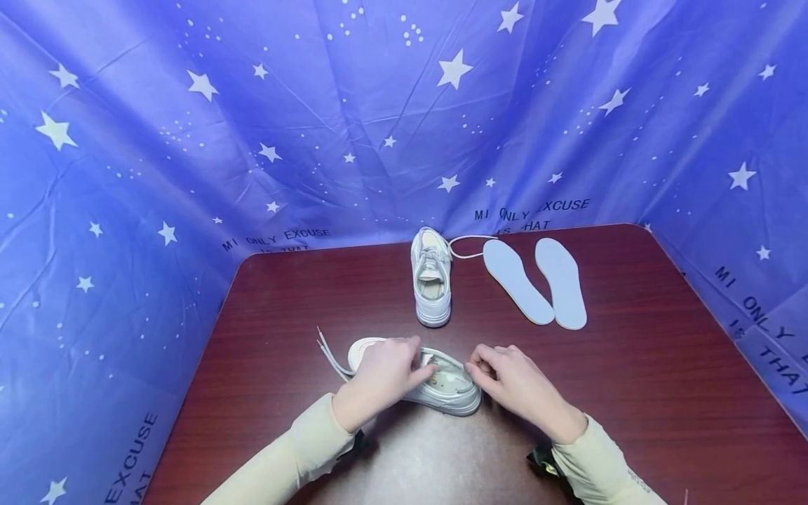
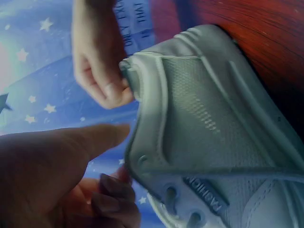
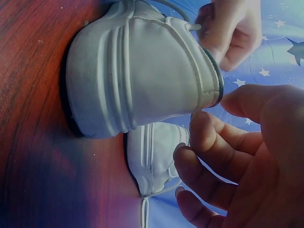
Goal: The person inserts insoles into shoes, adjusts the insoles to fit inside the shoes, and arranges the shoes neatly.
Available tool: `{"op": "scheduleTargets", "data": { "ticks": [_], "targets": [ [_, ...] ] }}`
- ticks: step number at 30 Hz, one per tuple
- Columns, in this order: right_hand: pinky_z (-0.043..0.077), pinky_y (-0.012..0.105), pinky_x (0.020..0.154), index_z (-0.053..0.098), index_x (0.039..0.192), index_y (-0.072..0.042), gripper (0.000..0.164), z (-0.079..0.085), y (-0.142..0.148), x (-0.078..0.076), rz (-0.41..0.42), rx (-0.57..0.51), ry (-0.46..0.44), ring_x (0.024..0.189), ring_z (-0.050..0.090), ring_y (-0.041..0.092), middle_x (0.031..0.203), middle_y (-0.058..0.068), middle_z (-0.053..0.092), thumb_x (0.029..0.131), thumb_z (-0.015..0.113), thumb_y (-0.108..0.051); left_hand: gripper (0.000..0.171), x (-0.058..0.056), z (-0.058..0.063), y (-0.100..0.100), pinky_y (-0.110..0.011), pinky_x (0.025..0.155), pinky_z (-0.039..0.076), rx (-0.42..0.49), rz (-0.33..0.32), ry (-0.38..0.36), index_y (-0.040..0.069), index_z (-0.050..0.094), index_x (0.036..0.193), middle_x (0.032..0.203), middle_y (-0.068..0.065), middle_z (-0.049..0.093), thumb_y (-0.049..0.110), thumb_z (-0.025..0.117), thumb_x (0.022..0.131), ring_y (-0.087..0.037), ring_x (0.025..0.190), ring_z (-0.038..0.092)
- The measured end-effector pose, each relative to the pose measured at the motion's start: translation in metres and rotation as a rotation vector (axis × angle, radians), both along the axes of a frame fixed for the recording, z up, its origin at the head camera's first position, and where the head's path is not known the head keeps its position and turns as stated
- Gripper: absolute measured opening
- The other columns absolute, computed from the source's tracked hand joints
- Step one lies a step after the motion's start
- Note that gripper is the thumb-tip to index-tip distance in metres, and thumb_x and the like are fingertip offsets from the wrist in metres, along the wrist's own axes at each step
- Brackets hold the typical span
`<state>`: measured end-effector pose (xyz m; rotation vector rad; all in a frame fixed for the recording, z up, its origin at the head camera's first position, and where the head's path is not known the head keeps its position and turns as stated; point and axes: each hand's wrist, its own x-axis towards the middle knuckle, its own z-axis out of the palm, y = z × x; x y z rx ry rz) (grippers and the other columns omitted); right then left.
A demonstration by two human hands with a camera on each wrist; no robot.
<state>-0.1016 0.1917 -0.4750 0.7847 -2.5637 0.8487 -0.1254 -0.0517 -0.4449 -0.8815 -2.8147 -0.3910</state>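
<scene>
1. Fingers (image 2: 111,199) of the left hand (image 1: 381,372) bent over the tongue area of the near shoe (image 1: 445,401), thumb stretched out toward the mouth; impossible to tell whether gripping or merely touching.
2. At the heel, right hand (image 1: 524,386), thumb and index finger drawn narrow, pinching the collar edge; other fingers loosely curled.
3. Both wrists angled inward from pale sleeves (image 1: 322,431).
4. Near shoe upright on the desk (image 1: 284,301), toe to the left; inside, a pale inner sole with small dark marks.
5. Lace (image 2: 237,172) running across its side, loose ends left of the toe.
6. Behind, far shoe (image 1: 433,308), upright, heel toward the near side, pale lining visible within.
7. Two flat insoles (image 1: 561,283) right of the far shoe, outside both shoes, close together at their near ends.
</scene>
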Motion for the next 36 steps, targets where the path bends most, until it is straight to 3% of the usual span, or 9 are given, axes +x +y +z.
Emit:
{"op": "scheduleTargets", "data": {
  "ticks": [4,12,18,26,36],
  "targets": [
    [0.034,0.022,0.057,0.062,0.081,-0.023,0.018,-0.001,0.001,0.000,-0.003,0.002,0.001,0.059,0.035,-0.006,0.065,-0.026,0.037,0.089,0.074,-0.012,0.044,0.000,-0.003,0.005,-0.034,0.044,0.041,-0.053,-0.001,0.004,0.015,0.050,0.071,0.057,0.006,0.045,0.043,0.081,0.086,-0.017,0.049,0.054],
    [0.031,0.017,0.053,0.061,0.081,-0.022,0.020,-0.001,0.000,-0.002,0.008,-0.016,0.003,0.058,0.036,-0.007,0.065,-0.024,0.040,0.086,0.077,-0.012,0.035,0.001,-0.002,0.004,-0.034,0.042,0.040,0.021,-0.018,0.024,0.017,0.043,0.065,0.059,0.005,0.045,0.017,0.076,0.079,-0.015,0.051,0.050],
    [0.033,0.017,0.052,0.061,0.081,-0.023,0.020,-0.001,0.000,-0.001,0.011,-0.022,-0.028,0.057,0.037,-0.008,0.065,-0.024,0.044,0.085,0.078,-0.012,0.033,0.001,-0.003,0.001,-0.033,0.042,0.040,0.020,-0.021,0.046,0.017,0.042,0.065,0.063,0.002,0.049,0.016,0.072,0.080,-0.017,0.053,0.053],
    [0.034,0.018,0.054,0.060,0.080,-0.024,0.021,0.000,0.001,0.000,0.001,-0.009,-0.060,0.057,0.037,-0.007,0.066,-0.025,0.042,0.084,0.075,-0.011,0.025,-0.003,-0.001,-0.005,-0.031,0.043,0.037,0.092,-0.021,0.034,0.017,0.048,0.068,0.065,0.005,0.046,0.015,0.070,0.081,-0.015,0.054,0.050],
    [0.035,0.019,0.056,0.059,0.081,-0.025,0.022,0.004,0.000,0.004,-0.026,-0.044,-0.132,0.059,0.038,-0.005,0.066,-0.026,0.039,0.093,0.069,-0.009,0.030,-0.004,0.001,-0.010,-0.029,0.046,0.035,0.139,-0.041,0.081,0.017,0.045,0.067,0.065,0.006,0.042,0.013,0.072,0.079,-0.012,0.052,0.045]
  ]
}}
